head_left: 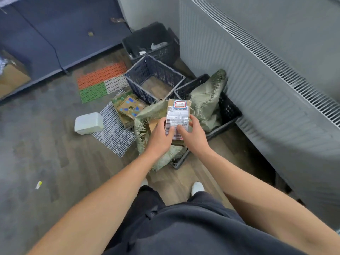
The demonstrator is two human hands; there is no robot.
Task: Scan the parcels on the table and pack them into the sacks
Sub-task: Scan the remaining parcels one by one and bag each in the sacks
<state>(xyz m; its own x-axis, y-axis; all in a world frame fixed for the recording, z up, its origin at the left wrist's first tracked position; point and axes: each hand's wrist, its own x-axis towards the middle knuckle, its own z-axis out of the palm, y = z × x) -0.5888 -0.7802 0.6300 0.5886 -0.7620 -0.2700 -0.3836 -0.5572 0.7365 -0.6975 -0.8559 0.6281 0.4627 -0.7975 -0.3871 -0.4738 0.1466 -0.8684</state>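
Head view: at frame centre, 2 hands hold 1 parcel, a brown carton with its white label facing up, over the green sack draped in a black crate. The left hand grips its lower left edge, fingers curled under and thumb on the label. The right hand pinches the lower right edge the same way. No scanner shows, so this looks like the packing step. The next move calls for lowering the parcel into the sack's mouth, just left of and below it, then letting go. An empty blue crate stands above.
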